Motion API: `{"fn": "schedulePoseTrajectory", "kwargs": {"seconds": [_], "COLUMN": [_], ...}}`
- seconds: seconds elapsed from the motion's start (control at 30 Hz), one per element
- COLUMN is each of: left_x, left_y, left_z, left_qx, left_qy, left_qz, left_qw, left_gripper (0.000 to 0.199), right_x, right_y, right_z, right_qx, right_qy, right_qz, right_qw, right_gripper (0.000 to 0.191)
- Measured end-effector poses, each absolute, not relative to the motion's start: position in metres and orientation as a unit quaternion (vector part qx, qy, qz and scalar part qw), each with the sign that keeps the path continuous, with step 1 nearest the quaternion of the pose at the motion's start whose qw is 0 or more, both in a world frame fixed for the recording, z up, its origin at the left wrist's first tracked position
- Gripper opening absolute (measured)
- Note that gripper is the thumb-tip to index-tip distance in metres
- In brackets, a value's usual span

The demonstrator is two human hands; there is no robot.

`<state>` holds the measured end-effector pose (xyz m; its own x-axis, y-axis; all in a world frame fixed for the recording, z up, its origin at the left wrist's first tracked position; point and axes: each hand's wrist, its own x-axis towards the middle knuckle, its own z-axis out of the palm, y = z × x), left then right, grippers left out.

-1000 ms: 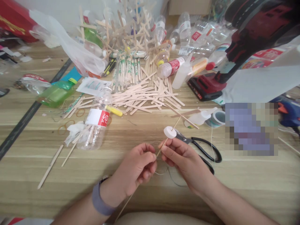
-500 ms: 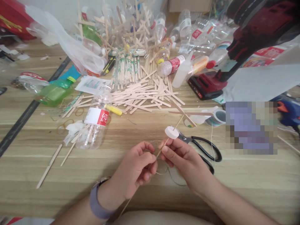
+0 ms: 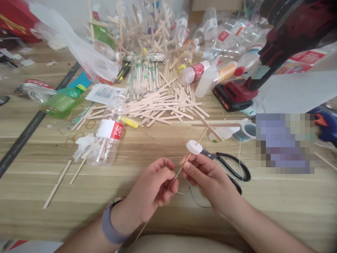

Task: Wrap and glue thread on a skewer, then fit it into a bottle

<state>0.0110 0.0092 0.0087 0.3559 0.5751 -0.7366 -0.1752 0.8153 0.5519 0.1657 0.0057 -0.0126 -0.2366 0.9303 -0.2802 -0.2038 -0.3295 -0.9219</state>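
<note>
A thin wooden skewer [image 3: 202, 136] slants up to the right through a white round disc [image 3: 194, 147], with flat sticks at its upper end. My right hand [image 3: 207, 175] pinches the skewer just below the disc. At its lower end, the fingers of my left hand [image 3: 158, 184] are closed round a thin string [image 3: 142, 230], close to the skewer's tip. String hangs below both hands in a loose loop. Black-handled scissors [image 3: 231, 168] lie behind my right hand, partly hidden by the disc and hand.
A clear bottle [image 3: 106, 140] holding sticks stands left of my hands. Beyond lies a pile of craft sticks [image 3: 160, 107], with many plastic bottles behind. A red and black power tool [image 3: 237, 93] and a tape roll [image 3: 249, 130] are at right.
The view has shifted slightly, so things on the table appear a little to the right. Both hands keep nearly the same pose around the skewer.
</note>
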Motion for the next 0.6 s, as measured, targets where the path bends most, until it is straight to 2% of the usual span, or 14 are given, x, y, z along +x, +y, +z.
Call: {"fn": "schedulePoseTrajectory", "kwargs": {"seconds": [0.6], "left_x": [0.0116], "left_y": [0.0079], "left_z": [0.0057], "left_qx": [0.187], "left_qy": [0.474], "left_qz": [0.290], "left_qw": [0.810], "left_gripper": [0.019], "right_x": [0.1672], "right_y": [0.0064], "right_z": [-0.0128], "right_qx": [-0.453], "right_qy": [-0.397], "right_qz": [0.675], "right_qw": [0.426], "right_gripper": [0.024]}}
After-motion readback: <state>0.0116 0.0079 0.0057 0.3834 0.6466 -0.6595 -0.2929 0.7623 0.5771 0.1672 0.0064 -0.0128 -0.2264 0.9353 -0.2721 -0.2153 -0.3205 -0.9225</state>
